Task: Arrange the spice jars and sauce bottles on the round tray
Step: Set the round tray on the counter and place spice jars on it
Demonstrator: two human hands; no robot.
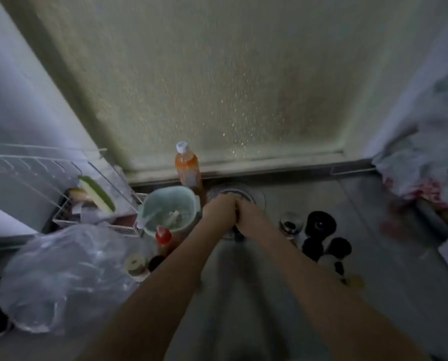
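The picture is blurred. My left hand (219,207) and my right hand (246,212) are pressed together at the near edge of a round tray (255,195) by the back wall. Their fingers are curled, and something dark shows just beneath them; what they grip is hidden. An orange bottle with a white cap (187,168) stands behind the tray to the left. A red-capped sauce bottle (163,237) and a pale-lidded jar (137,264) stand left of my left arm. Several dark-lidded jars (320,224) and a glass jar (290,224) cluster to the right of my right arm.
A teal jug (169,209) stands next to my left hand. A wire dish rack (61,178) and a clear plastic bag (61,277) fill the left side. A crumpled cloth (426,165) lies at the right, and a frosted pane (217,87) rises behind.
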